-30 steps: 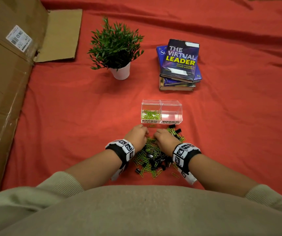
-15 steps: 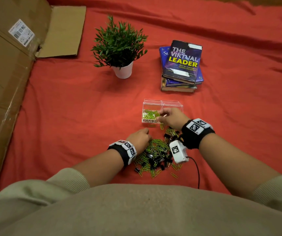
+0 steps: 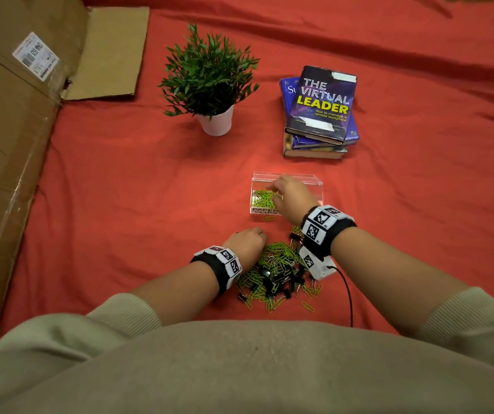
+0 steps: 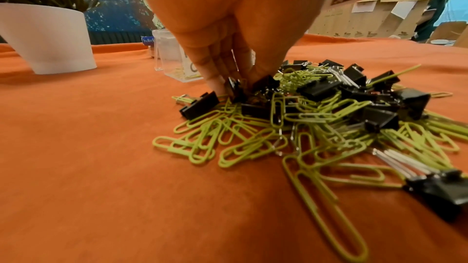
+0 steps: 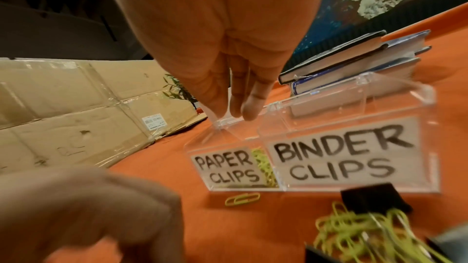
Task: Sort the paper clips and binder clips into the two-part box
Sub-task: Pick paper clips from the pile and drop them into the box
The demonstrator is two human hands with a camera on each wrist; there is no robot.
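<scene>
Your right hand [image 3: 289, 194] has moved from the pile [image 3: 275, 273] to over the box [image 3: 317, 186], fingers straight, empty. Your left hand [image 3: 247, 243] digs its fingertips into the pile; grip unclear.

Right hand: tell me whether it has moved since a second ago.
Yes. The right hand left the clip pile and moved away from the body to above the clear box.

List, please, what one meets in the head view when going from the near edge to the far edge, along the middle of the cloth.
Pile of clips → left hand → loose paper clip → two-part box → books
</scene>
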